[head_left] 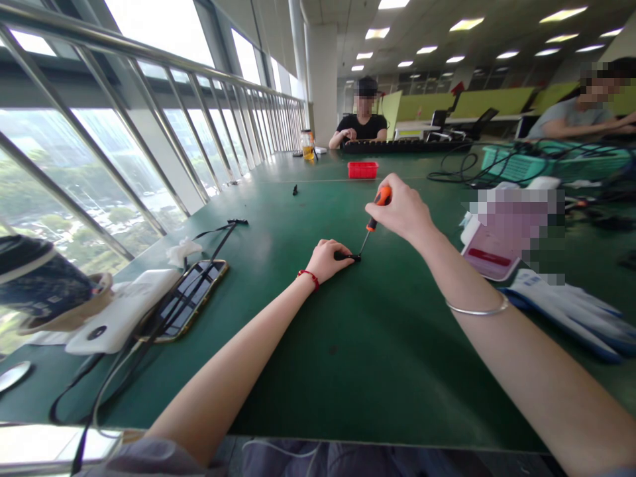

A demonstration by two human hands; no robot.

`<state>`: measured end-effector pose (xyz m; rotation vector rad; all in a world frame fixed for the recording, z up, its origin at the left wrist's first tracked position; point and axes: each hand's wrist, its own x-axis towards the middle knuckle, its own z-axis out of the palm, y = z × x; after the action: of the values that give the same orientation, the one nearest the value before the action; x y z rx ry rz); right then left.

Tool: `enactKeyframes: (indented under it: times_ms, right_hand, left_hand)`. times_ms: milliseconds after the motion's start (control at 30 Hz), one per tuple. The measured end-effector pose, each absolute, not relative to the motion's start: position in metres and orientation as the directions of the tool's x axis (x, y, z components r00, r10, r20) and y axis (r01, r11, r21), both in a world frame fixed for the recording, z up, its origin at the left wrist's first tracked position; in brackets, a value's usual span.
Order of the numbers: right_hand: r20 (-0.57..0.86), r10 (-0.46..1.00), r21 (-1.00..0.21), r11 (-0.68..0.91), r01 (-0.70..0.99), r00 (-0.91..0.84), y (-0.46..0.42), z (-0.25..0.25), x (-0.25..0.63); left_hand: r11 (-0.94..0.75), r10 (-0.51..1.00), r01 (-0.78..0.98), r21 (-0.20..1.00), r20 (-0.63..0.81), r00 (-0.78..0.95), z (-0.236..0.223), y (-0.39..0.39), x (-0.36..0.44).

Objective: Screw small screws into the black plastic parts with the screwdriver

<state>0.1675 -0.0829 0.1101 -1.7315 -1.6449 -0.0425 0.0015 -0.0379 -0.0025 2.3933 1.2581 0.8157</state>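
Observation:
My right hand (403, 207) is closed round the orange and black handle of a screwdriver (381, 202). The screwdriver leans, with its thin metal shaft running down to a small black part (354, 257) on the green table. The tip meets the far end of that part, though too small to tell whether it sits in a screw. My left hand (328, 260) pinches the near end of the black part and rests against the tabletop. Its fingers partly cover the piece.
A red box (362, 170) and a small black piece (295, 190) stand farther back. On the left are a phone (191, 301), cables and a white power bank (126, 311). Gloves (566, 308) and a teal basket (517, 162) lie right. Two people sit beyond.

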Motion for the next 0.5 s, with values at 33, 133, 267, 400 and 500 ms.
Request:
enactKeyframes:
  times_ms: [33,133,267,400,500]
  right_hand:
    - [0.489,0.857,-0.46,0.096,0.883,0.161,-0.0841,0.1112,0.1677]
    - [0.495,0.856,-0.409,0.08,0.909,0.147,-0.0867,0.1145,0.1684]
    - [0.52,0.841,-0.368,0.065,0.927,0.148,-0.088,0.1173,0.171]
    - [0.478,0.873,-0.385,0.108,0.916,0.098,-0.0904,0.119,0.173]
    - [0.441,0.895,-0.352,0.1,0.931,0.07,-0.0929,0.1209,0.1735]
  left_hand:
    - [-0.564,0.826,0.646,0.514,0.34,0.451,-0.0025,-0.038,0.0016]
    - [-0.565,0.825,0.648,0.511,0.346,0.447,-0.0023,-0.0382,0.0016]
    - [-0.562,0.827,0.653,0.508,0.338,0.448,-0.002,-0.0386,0.0014]
    - [-0.562,0.827,0.653,0.507,0.338,0.449,-0.0019,-0.0388,0.0014]
    - [-0.562,0.827,0.651,0.51,0.339,0.447,-0.0025,-0.0382,0.0015]
